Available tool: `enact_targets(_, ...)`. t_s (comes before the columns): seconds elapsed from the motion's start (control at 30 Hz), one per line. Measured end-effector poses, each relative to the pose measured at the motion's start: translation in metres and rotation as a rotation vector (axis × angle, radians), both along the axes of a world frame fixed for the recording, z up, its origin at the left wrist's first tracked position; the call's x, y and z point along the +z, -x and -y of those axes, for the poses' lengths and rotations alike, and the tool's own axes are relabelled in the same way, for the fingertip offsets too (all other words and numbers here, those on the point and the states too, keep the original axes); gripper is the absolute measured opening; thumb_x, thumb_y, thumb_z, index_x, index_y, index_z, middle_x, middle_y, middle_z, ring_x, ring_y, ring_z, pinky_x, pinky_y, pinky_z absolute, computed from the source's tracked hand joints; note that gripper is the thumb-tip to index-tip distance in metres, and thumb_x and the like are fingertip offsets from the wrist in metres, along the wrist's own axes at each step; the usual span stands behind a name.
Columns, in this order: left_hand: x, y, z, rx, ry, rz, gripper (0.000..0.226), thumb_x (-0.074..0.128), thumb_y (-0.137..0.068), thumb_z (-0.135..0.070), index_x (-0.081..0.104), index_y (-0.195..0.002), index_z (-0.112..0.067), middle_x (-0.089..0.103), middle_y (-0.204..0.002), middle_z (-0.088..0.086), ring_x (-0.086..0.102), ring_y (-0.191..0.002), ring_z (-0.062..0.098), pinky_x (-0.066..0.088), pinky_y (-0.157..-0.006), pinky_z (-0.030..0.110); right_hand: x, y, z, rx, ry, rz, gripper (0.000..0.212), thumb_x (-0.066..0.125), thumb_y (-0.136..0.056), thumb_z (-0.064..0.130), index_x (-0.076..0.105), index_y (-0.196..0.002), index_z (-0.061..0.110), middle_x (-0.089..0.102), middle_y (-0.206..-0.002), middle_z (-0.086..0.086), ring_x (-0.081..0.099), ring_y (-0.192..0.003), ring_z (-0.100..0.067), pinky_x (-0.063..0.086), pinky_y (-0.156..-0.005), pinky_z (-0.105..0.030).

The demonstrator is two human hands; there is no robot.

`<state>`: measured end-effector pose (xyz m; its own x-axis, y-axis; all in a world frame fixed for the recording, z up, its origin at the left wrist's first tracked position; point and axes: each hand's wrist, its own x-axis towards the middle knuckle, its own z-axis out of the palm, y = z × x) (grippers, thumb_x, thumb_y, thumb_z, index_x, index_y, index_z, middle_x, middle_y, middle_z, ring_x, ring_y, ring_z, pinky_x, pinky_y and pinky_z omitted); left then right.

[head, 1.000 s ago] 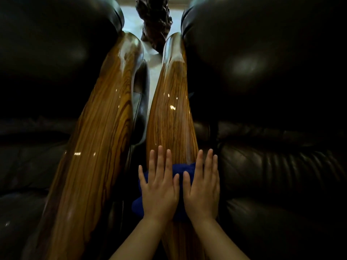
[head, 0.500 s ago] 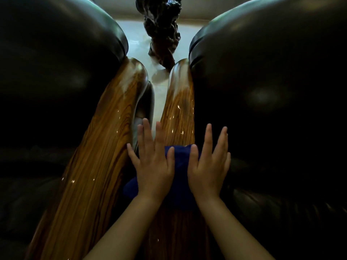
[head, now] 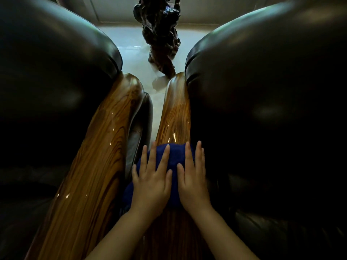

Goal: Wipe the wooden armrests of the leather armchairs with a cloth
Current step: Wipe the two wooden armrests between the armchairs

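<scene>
Armrests of glossy striped wood were seen side by side between two dark leather armchairs; the right armrest (head: 175,113) was covered partway along by a blue cloth (head: 173,162), which was draped over its top and hung off its left edge into the narrow gap. The left hand (head: 152,182) and the right hand (head: 193,182) were laid flat on the cloth with fingers spread, pressing rather than gripping, thumbs nearly touching. The right edge of that armrest was met directly by the right armchair (head: 262,109); bare wood was left ahead of the cloth up to the rounded far end. The left armrest (head: 97,156) lay apart across the gap; pale floor (head: 129,38) and a dark carved piece (head: 161,34) were visible beyond.
</scene>
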<state>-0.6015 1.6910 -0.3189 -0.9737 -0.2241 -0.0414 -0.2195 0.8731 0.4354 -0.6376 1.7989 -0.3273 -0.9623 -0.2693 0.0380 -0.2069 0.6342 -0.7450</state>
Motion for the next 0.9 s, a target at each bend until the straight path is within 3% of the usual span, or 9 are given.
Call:
enact_targets(0.1, 0.01, 0.023, 0.009, -0.005, -0.044, -0.014, 0.065, 0.024, -0.094, -0.045, -0.031, -0.128, -0.048, -0.047, -0.137, -0.018, -0.041, -0.13, 0.003, -0.009, -0.114, 0.052, 0.008, 0.026, 0.0, -0.017, -0.03, -0.007, 0.059, 0.026, -0.095, 0.042, -0.02, -0.13, 0.051, -0.032, -0.143, 0.015, -0.022, -0.135, -0.005, 0.003, -0.113, -0.04)
enact_targets(0.13, 0.012, 0.021, 0.011, -0.006, -0.049, -0.036, 0.065, 0.025, -0.093, -0.045, -0.029, -0.13, -0.048, -0.046, -0.139, -0.018, -0.039, -0.132, 0.003, -0.01, -0.113, 0.051, 0.008, 0.027, -0.004, -0.024, -0.012, -0.025, 0.059, 0.026, -0.093, 0.044, -0.02, -0.129, 0.056, -0.032, -0.143, 0.018, -0.02, -0.134, -0.001, 0.003, -0.112, -0.036)
enact_targets(0.27, 0.005, -0.003, 0.012, -0.108, -0.17, 0.0, 0.06, 0.021, -0.088, -0.047, -0.022, -0.129, -0.056, -0.041, -0.138, -0.032, -0.035, -0.131, -0.006, -0.006, -0.115, 0.043, -0.003, 0.009, -0.016, 0.09, 0.089, 0.03, 0.064, 0.035, -0.094, 0.039, -0.012, -0.13, 0.062, -0.03, -0.139, 0.035, -0.025, -0.119, 0.028, -0.007, -0.092, 0.006)
enact_targets(0.33, -0.001, 0.005, 0.015, -0.15, -0.181, 0.021, 0.059, 0.023, -0.092, -0.045, -0.023, -0.127, -0.055, -0.043, -0.134, -0.035, -0.038, -0.127, -0.009, -0.009, -0.113, 0.036, -0.007, 0.016, -0.013, 0.139, 0.095, 0.045, 0.064, 0.034, -0.096, 0.034, -0.014, -0.131, 0.058, -0.032, -0.138, 0.033, -0.028, -0.116, 0.029, -0.011, -0.085, 0.012)
enact_targets(0.43, 0.002, 0.042, 0.025, -0.189, -0.244, 0.037, 0.065, 0.033, -0.095, -0.037, -0.02, -0.13, -0.049, -0.042, -0.135, -0.031, -0.038, -0.127, -0.008, -0.014, -0.109, 0.028, -0.004, 0.048, -0.004, 0.164, 0.087, 0.012, 0.062, 0.032, -0.097, 0.032, -0.015, -0.13, 0.056, -0.038, -0.136, 0.03, -0.028, -0.123, 0.019, -0.012, -0.093, 0.005)
enact_targets(0.57, 0.013, 0.091, 0.042, -0.245, -0.314, 0.168, 0.074, 0.043, -0.093, -0.033, -0.015, -0.138, -0.039, -0.033, -0.145, -0.017, -0.023, -0.137, 0.008, -0.009, -0.111, 0.032, 0.006, 0.097, -0.001, 0.222, 0.008, 0.049, 0.065, 0.038, -0.095, 0.031, -0.01, -0.14, 0.039, -0.029, -0.149, 0.012, -0.014, -0.139, -0.009, 0.0, -0.111, -0.026)
enact_targets(0.77, 0.032, 0.138, 0.055, -0.264, -0.366, 0.267, 0.08, 0.054, -0.089, -0.026, -0.004, -0.143, -0.034, -0.02, -0.155, -0.003, -0.011, -0.143, 0.017, 0.002, -0.119, 0.037, 0.02, 0.139, 0.002, 0.248, -0.144, 0.085, 0.068, 0.044, -0.093, 0.031, 0.0, -0.145, 0.029, -0.015, -0.156, -0.002, -0.002, -0.143, -0.021, 0.008, -0.111, -0.028)
enact_targets(0.9, 0.037, 0.146, 0.056, -0.26, -0.36, 0.276, 0.08, 0.057, -0.087, -0.023, 0.002, -0.144, -0.035, -0.015, -0.157, 0.0, -0.005, -0.144, 0.02, 0.01, -0.117, 0.036, 0.027, 0.146, 0.003, 0.244, -0.095, 0.156, 0.071, 0.051, -0.089, 0.027, 0.007, -0.145, 0.031, -0.011, -0.157, -0.002, 0.002, -0.143, -0.021, 0.014, -0.103, -0.022)
